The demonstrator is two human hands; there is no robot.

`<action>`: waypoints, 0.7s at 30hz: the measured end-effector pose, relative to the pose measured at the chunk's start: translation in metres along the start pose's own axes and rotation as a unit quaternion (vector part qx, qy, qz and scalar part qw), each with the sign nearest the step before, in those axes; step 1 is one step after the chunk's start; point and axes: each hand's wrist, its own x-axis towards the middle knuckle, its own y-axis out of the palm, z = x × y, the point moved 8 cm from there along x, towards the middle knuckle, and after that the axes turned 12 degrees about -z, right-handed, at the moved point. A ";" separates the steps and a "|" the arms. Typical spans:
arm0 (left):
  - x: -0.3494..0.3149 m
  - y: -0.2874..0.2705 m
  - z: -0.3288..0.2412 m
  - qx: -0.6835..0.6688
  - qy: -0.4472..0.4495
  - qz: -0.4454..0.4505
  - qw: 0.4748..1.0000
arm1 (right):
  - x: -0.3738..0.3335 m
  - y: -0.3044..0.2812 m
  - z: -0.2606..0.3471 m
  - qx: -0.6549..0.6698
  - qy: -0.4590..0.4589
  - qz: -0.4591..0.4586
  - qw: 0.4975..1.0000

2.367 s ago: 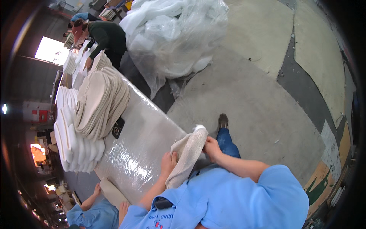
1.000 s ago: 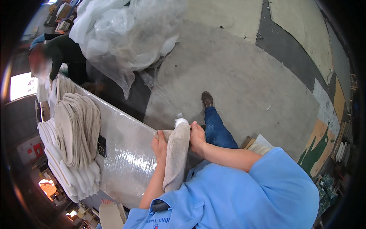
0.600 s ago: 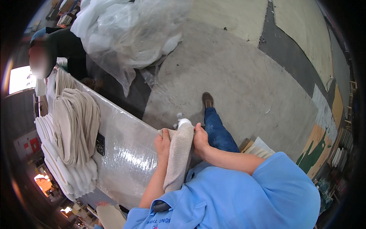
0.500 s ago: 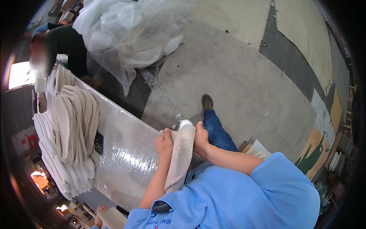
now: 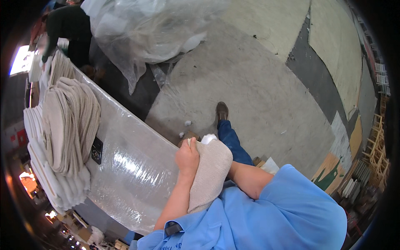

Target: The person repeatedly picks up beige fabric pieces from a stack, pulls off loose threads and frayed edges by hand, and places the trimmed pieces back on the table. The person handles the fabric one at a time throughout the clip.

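Observation:
A beige woven fabric cover (image 5: 211, 177) hangs in front of my body, with white padding (image 5: 209, 138) showing at its far opening. My left hand (image 5: 188, 158) is closed on the cover's left edge near that opening, thumb on top. My right forearm (image 5: 250, 177) runs up to the cover's right side. The right hand itself is hidden by the fabric, so its fingers do not show.
A plastic-wrapped table (image 5: 133, 166) lies to my left. On it are a black phone (image 5: 96, 151), a stack of beige covers (image 5: 71, 125) and white padding pieces (image 5: 58, 179). Plastic-bagged padding (image 5: 146, 37) stands ahead. A person (image 5: 68, 33) bends at the table's far end.
The cover has turned from a narrow roll to a broader face toward me. My right hand has gone from its right edge to behind the fabric. The left hand keeps its grip.

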 end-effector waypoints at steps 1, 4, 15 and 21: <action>-0.002 -0.002 0.000 -0.013 0.005 -0.006 1.000 | 0.009 -0.013 0.002 -0.121 -0.065 -0.042 0.990; 0.003 -0.005 0.011 -0.056 0.027 -0.011 0.998 | 0.014 -0.019 0.028 -0.321 -0.213 -0.128 0.914; 0.004 0.008 0.045 -0.162 -0.050 0.116 0.979 | -0.093 0.006 0.061 -0.085 -0.023 0.123 0.988; -0.014 0.011 0.030 -0.175 -0.090 0.163 0.967 | -0.095 -0.005 0.081 -0.132 -0.144 0.068 0.978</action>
